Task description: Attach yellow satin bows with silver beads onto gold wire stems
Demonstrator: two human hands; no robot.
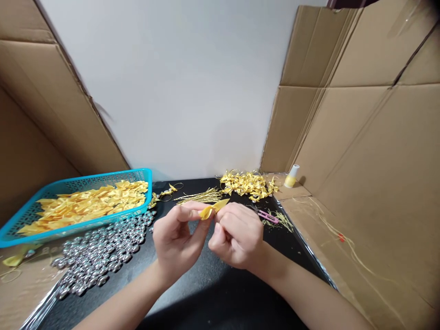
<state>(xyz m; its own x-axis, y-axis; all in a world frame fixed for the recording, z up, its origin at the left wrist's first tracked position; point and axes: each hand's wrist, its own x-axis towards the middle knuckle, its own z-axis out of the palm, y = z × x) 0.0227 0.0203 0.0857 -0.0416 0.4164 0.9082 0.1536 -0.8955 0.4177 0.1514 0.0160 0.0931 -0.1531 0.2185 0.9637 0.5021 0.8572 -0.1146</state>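
A small yellow ribbon bow (pixel 212 210) is pinched between the thumb and fingers of my left hand (pixel 179 236), above the black tabletop (pixel 192 293). Curled into a closed grip, my right hand (pixel 239 234) meets the bow from its right side. What the right fingers hold is hidden by the knuckles. Behind both hands lies a bundle of thin gold ties (pixel 202 195). To the left spread many shiny silver beads (pixel 106 250).
A blue plastic basket (pixel 150 183) of yellow bows stands at left. Finished-looking gold bows with beads (pixel 247 184) are heaped at the back. Pink-handled snippers (pixel 268 217) lie beside gold clippings (pixel 283 222). A thread spool (pixel 292 176) stands near the right cardboard wall (pixel 378 151).
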